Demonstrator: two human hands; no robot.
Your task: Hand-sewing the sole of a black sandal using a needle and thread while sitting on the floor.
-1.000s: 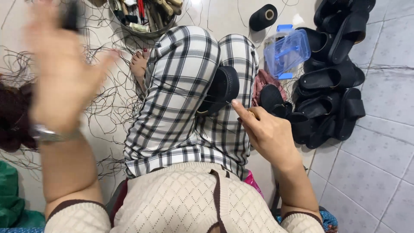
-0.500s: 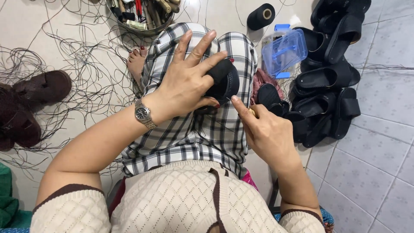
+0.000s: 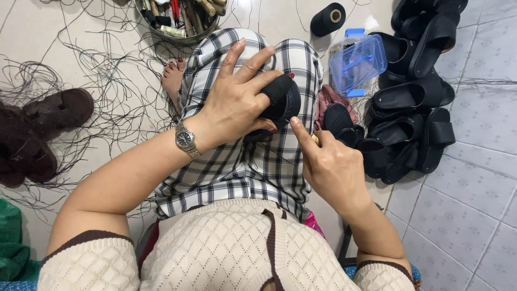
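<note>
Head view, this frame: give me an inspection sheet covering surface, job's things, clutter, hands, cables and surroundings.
Surface: pale tiled floor; the person sits with checked trousers as the work lap.
Job's things: black sandal piece on the knee; a small tool in the right hand, barely visible.
Clutter: pile of black sandals, blue plastic box, black thread spool, metal bowl of tools, brown sandals.
Hands: left hand grips the sandal piece; right hand touches its edge with the forefinger.
Cables: none; loose black threads across the floor.
Surroundings: nothing seen beyond the floor.
</note>
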